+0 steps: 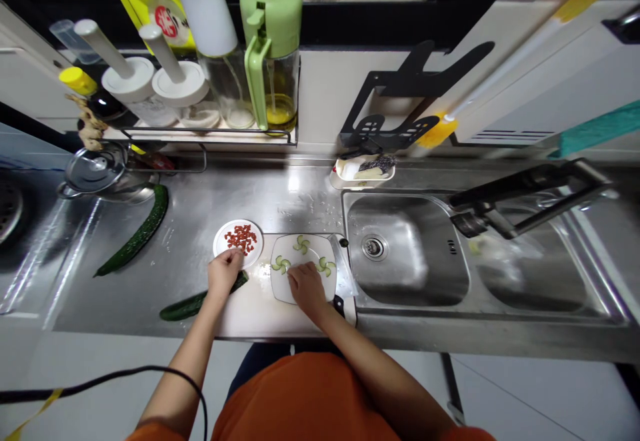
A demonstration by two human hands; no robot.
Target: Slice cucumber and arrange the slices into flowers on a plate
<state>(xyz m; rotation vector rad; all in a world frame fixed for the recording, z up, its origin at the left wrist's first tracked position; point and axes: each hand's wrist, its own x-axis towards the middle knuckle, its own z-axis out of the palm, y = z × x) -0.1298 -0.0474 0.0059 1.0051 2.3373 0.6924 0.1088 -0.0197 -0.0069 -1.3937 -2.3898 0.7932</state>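
Note:
My left hand (225, 272) is closed at the near-left rim of a small round white plate (217, 236) bearing diced reddish-brown bits (241, 236). Whatever its fingers grip is too small to make out. Over a squarish white plate (281, 289), my right hand (306, 288) is closed with fingers bent downward, close to a pinwheel of cucumber slices (281, 265). Its fingertips hide anything held. Two similar pinwheels lie at the plate's far side (301, 244) and right side (327, 266). A cut cucumber (184, 308) passes beneath my left wrist.
A white cutting board (245, 314) lies under the plates. At its right rests a knife (344, 264), black handle toward me. A whole cucumber (137, 233) lies left. The double sink (410, 248) is right; a rack (210, 136) holds an oil jug (273, 48) and jars.

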